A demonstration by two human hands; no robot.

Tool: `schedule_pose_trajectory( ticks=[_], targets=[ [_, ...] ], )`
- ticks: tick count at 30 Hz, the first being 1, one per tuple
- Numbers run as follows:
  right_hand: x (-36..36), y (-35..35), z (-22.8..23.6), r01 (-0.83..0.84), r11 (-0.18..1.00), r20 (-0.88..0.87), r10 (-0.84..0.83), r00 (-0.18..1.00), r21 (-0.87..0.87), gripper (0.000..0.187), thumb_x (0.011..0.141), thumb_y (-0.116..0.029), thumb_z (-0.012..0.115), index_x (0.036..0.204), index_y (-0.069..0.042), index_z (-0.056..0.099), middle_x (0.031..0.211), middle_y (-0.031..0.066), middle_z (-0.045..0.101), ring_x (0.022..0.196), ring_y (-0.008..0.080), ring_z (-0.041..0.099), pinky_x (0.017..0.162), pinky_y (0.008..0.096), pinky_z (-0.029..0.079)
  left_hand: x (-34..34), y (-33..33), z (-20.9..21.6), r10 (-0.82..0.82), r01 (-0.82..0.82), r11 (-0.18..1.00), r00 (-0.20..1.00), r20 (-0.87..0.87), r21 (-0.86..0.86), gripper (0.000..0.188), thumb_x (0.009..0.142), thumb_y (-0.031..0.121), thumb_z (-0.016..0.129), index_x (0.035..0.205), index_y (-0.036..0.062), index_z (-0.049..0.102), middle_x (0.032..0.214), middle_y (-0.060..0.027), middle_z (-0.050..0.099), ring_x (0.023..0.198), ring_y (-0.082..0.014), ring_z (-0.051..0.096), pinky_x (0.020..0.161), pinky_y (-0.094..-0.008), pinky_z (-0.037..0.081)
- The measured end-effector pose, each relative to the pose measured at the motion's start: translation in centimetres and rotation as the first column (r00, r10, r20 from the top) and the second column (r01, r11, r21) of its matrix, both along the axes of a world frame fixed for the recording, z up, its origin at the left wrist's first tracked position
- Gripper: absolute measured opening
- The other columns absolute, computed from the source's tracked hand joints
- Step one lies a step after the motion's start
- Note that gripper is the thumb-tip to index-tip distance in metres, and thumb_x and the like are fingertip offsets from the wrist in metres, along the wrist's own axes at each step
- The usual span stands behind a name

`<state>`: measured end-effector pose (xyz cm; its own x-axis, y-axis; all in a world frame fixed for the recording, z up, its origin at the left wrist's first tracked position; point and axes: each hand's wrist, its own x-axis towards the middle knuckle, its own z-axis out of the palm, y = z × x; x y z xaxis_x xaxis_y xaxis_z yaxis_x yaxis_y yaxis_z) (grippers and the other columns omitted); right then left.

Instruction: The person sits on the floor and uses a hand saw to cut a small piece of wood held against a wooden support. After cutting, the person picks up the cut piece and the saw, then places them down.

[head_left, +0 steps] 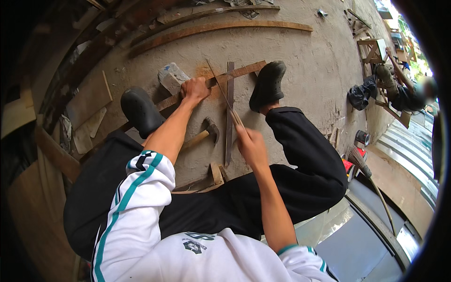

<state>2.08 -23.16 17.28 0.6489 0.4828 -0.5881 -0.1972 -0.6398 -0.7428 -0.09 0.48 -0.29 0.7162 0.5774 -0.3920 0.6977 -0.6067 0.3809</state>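
A long wooden strip [245,69] lies slantwise across the floor between my feet. My left hand [195,90] is closed around it near its middle. In my right hand [252,144], slightly blurred, is the pale wooden handle of a handsaw [224,94]. The saw's thin blade, seen nearly edge-on, crosses the strip just right of my left hand. A darker narrow strip [229,136] runs lengthwise beneath the crossing. Orange-brown sawdust [205,71] lies beside the cut area. A hammer [212,130] with a wooden handle rests on the floor between my forearms.
My black clogs [140,112] flank the work. A pale block [172,77] sits behind my left hand. Long boards [221,27] lie at the far side, wood panels [89,101] at left. A brush [359,160] and can [362,137] stand right; another person [399,87] sits farther off.
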Motion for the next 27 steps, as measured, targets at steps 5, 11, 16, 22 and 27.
schedule_pose_trajectory(
  ticks=[5, 11, 16, 22, 27],
  targets=[
    [1.2, 3.8, -1.7, -0.032, 0.999, 0.156, 0.036, 0.987, -0.031, 0.053, 0.100, -0.042, 0.055, 0.063, -0.003, 0.053, 0.054, -0.0006, 0.045, 0.049, 0.0100, 0.043, 0.048, 0.0302, 0.031, 0.6, 0.2, 0.7, -0.028, 0.028, 0.999, 0.999, 0.035, -0.015, 0.029, 0.080, 0.029, 0.066, 0.094, 0.0057, 0.074, 0.093, -0.0230, 0.072, 0.090, -0.0428, 0.071, 0.079, -0.0503, 0.057],
    [-0.8, -1.0, 4.6, 0.001, 0.998, -0.113, -0.009, 0.994, -0.069, 0.053, 0.099, -0.040, 0.054, 0.067, 0.002, 0.055, 0.057, 0.0048, 0.050, 0.057, 0.0127, 0.047, 0.053, 0.0339, 0.037, -0.5, 1.1, -0.5, 0.020, -0.019, 1.000, 1.000, -0.009, 0.015, 0.039, 0.080, 0.043, 0.068, 0.096, 0.0077, 0.074, 0.092, -0.0228, 0.072, 0.090, -0.0420, 0.071, 0.078, -0.0512, 0.056],
    [2.1, 2.4, -1.8, -0.037, 0.999, 0.067, 0.038, 0.997, -0.010, 0.052, 0.100, -0.040, 0.053, 0.066, -0.001, 0.053, 0.055, 0.0012, 0.046, 0.050, 0.0112, 0.042, 0.049, 0.0320, 0.033, 0.9, 0.0, 1.9, -0.014, 0.015, 0.998, 1.000, 0.021, -0.066, 0.031, 0.078, 0.029, 0.068, 0.098, 0.0063, 0.075, 0.097, -0.0233, 0.072, 0.096, -0.0419, 0.070, 0.082, -0.0494, 0.056],
    [-1.7, -2.8, 4.7, -0.012, 0.998, -0.005, 0.012, 1.000, -0.056, 0.050, 0.101, -0.038, 0.053, 0.062, -0.006, 0.051, 0.054, -0.0016, 0.045, 0.046, 0.0099, 0.041, 0.045, 0.0277, 0.030, -0.1, 0.5, 0.4, 0.008, -0.009, 0.999, 1.000, -0.022, -0.049, 0.037, 0.079, 0.038, 0.070, 0.099, 0.0075, 0.075, 0.099, -0.0236, 0.072, 0.097, -0.0423, 0.070, 0.083, -0.0500, 0.056],
    [3.3, 3.2, -2.1, 0.017, 0.999, -0.026, -0.018, 1.000, -0.029, 0.052, 0.101, -0.041, 0.051, 0.065, -0.003, 0.052, 0.054, 0.0003, 0.046, 0.049, 0.0117, 0.043, 0.048, 0.0313, 0.031, 0.4, -0.4, 1.2, -0.036, 0.038, 0.996, 0.999, 0.027, -0.076, 0.037, 0.081, 0.040, 0.066, 0.099, 0.0086, 0.074, 0.098, -0.0226, 0.072, 0.095, -0.0405, 0.071, 0.084, -0.0496, 0.056]
  ],
)
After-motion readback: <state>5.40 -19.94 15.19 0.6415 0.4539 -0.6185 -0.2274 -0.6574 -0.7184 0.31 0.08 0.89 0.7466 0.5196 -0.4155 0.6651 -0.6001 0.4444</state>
